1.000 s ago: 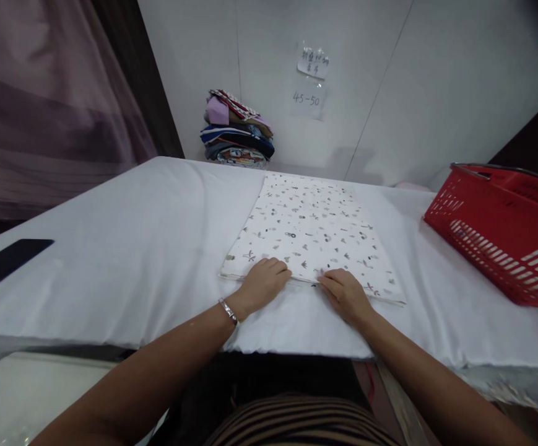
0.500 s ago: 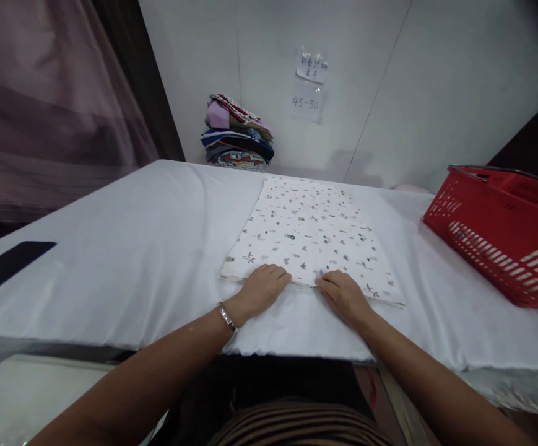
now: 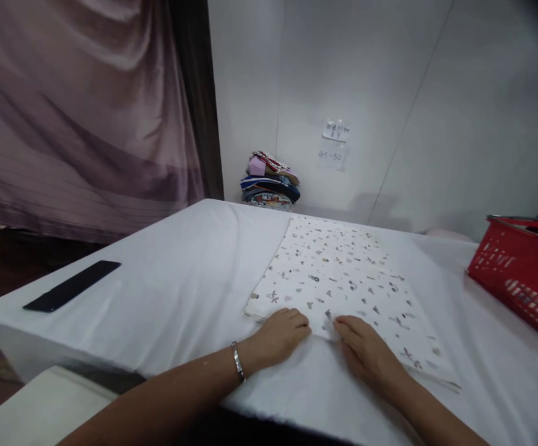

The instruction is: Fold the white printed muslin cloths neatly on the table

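A folded white cloth (image 3: 338, 272) with small printed plants and shapes lies flat on the white-covered table (image 3: 180, 279). At its near edge, left of the middle, my left hand (image 3: 282, 337) is closed over the border, fingers curled together; a silver bracelet circles that wrist. My right hand (image 3: 366, 350) pinches the same edge a little further right, thumb and fingertips pulling up a small fold of the fabric. The undersides of both hands are hidden.
A red plastic basket (image 3: 519, 272) stands at the right of the table. Folded fabrics (image 3: 271, 183) are stacked at the back against the wall. A flat black object (image 3: 73, 286) lies at the left, and a pinkish curtain (image 3: 87, 111) hangs beyond it.
My view has tilted up and turned left, so everything sits lower and further right. The right hand has lifted a bit of the cloth's edge; the left keeps its place.
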